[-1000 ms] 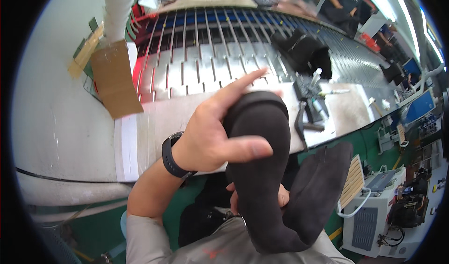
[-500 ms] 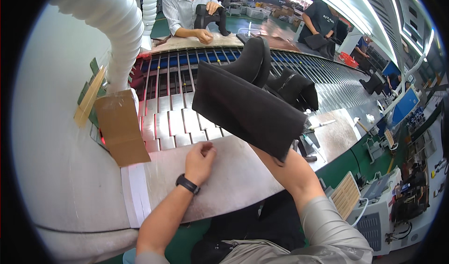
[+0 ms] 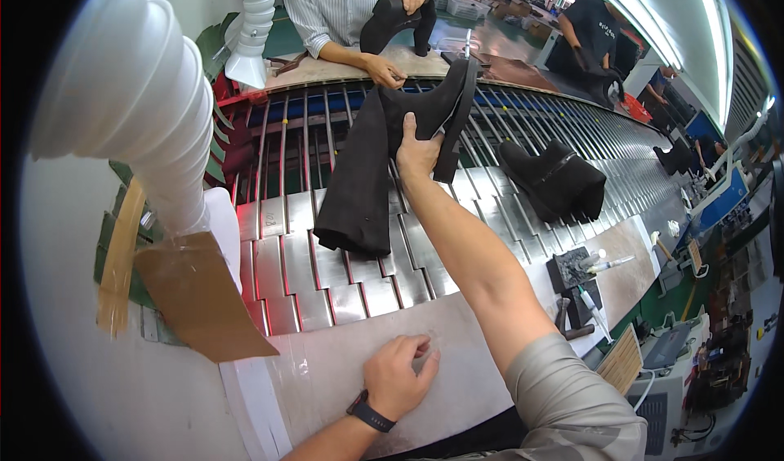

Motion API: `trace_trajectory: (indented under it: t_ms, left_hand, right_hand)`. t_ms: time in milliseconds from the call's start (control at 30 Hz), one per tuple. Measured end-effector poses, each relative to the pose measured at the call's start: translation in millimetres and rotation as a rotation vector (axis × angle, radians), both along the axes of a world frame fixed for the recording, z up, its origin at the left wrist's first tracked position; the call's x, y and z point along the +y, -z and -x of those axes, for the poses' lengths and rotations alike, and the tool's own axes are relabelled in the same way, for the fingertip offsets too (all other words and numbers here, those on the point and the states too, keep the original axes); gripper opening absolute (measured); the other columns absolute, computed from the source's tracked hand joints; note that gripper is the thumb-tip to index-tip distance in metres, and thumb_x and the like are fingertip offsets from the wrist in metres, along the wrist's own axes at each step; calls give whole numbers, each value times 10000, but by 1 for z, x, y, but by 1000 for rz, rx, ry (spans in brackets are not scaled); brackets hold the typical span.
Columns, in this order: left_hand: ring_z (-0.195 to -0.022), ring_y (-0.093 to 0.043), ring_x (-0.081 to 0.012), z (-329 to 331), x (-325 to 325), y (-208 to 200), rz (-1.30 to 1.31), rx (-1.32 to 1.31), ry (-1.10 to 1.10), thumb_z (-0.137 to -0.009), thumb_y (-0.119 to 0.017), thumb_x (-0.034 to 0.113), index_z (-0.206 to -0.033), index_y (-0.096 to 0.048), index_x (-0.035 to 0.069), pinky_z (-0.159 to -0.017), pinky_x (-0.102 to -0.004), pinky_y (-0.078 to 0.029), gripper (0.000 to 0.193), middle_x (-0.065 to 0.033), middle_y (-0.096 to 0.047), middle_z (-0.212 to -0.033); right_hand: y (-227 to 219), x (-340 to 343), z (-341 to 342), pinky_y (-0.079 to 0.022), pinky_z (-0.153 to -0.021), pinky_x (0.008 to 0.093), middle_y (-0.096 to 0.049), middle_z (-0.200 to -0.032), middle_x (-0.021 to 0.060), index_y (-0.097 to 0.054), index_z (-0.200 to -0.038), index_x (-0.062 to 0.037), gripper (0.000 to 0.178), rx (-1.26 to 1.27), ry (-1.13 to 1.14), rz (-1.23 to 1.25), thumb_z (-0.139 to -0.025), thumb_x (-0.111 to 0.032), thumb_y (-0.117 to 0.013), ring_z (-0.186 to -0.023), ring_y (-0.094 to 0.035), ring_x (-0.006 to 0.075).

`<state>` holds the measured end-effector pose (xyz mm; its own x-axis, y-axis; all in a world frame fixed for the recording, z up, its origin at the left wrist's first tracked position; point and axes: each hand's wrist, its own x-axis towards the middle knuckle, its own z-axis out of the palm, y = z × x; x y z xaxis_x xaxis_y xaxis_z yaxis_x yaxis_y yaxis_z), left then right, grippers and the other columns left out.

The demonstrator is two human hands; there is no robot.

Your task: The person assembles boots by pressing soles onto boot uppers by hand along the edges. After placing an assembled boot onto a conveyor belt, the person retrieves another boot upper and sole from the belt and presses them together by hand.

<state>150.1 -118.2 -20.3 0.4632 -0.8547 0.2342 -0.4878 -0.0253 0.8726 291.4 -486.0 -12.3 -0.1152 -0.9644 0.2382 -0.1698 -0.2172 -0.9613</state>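
Note:
My right hand (image 3: 418,146) is closed around the foot part of a tall black boot (image 3: 359,187), held tilted over the conveyor. Its shaft hangs down to the left and its thick sole (image 3: 467,110) faces right. The thumb lies across the boot; the other fingers are partly hidden behind it. My left hand (image 3: 398,378), with a dark watch at the wrist, rests low over the pale worktop (image 3: 335,371). Its fingers are loosely curled, the thumb stands apart, and I see nothing in it. Right of the held boot, a black boot with a zipper (image 3: 559,179) lies on the conveyor.
Metal slats and rods form the conveyor (image 3: 294,257). A black block (image 3: 567,269), a white syringe-like tube (image 3: 608,263) and a hammer (image 3: 576,330) lie at right. Brown cardboard (image 3: 204,298) and a white duct (image 3: 163,110) stand left. Across the conveyor a person (image 3: 343,20) handles another black boot.
My right hand has carried the boot forward over the conveyor and turned it, so its shaft now hangs down. The left hand appears lower and further right. The whole view has shifted.

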Motion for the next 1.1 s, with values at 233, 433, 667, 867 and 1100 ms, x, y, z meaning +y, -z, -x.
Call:
trace_trajectory:
  t_ms: [233,433,667,867,1100]
  left_hand:
    - [-785,-757,-257,0,-6,1,37,-66,-4,-852,-834,112,-984,-728,52,-687,-369,-593,179,-94,-758,-880]
    - [-764,-748,-262,2,-8,2,68,-88,-2,-845,-837,107,-973,-729,65,-673,-372,-586,172,-85,-755,-858]
    - [-763,-746,-266,1,-6,2,71,-96,-7,-844,-837,108,-961,-727,67,-670,-374,-584,165,-82,-752,-842]
    - [-772,-726,-288,1,-4,8,63,-71,-11,-855,-827,164,-958,-737,93,-670,-408,-571,154,-71,-743,-858]
    - [-762,-724,-285,-2,-3,9,74,-79,-17,-857,-828,168,-950,-736,95,-667,-403,-568,149,-64,-743,-849]
  right_hand:
    - [3,-16,-23,-363,-1257,475,-454,-1622,338,-350,-1625,73,1051,-24,28,34,-944,-619,-753,-1507,-458,465]
    - [2,-17,-23,-370,-1253,475,-457,-1621,339,-348,-1627,72,1048,-63,-20,-1,-948,-618,-749,-1504,-463,465]
    - [-1,-11,-23,-381,-1242,480,-481,-1600,342,-337,-1630,72,1061,-42,4,-7,-945,-627,-747,-1489,-480,472]
    - [3,-13,-22,-379,-1241,481,-488,-1594,342,-336,-1632,70,1061,-49,14,12,-945,-626,-747,-1486,-485,471]
    - [9,-18,-25,-345,-1269,470,-424,-1639,348,-321,-1631,93,1091,-40,-4,3,-943,-643,-741,-1527,-432,466]
